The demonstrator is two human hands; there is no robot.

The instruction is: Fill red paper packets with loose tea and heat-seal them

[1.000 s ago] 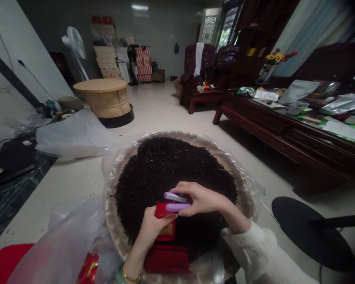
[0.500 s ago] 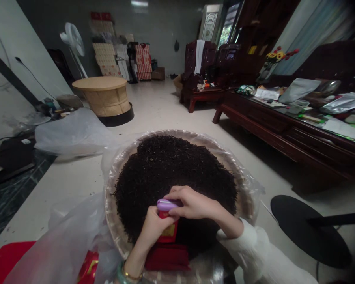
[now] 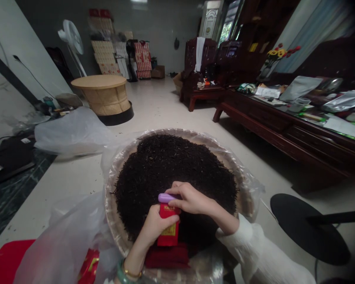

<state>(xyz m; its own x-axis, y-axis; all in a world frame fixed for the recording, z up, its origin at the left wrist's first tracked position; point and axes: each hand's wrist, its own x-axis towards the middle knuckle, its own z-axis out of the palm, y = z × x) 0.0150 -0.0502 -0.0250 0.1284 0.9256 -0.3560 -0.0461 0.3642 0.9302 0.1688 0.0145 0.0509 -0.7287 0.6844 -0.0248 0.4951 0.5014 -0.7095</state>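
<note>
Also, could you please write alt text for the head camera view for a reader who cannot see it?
The left hand holds a red packet while the right hand holds a small purple device at its top, above a round woven basket heaped with dark tea leaves.

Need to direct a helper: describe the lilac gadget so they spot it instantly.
A round woven tray holds a heap of dark tea leaves. Above the heap's near side, the right hand holds a small lilac gadget at the top of a red packet in the left hand. Nothing nearby shares that colour.
</note>
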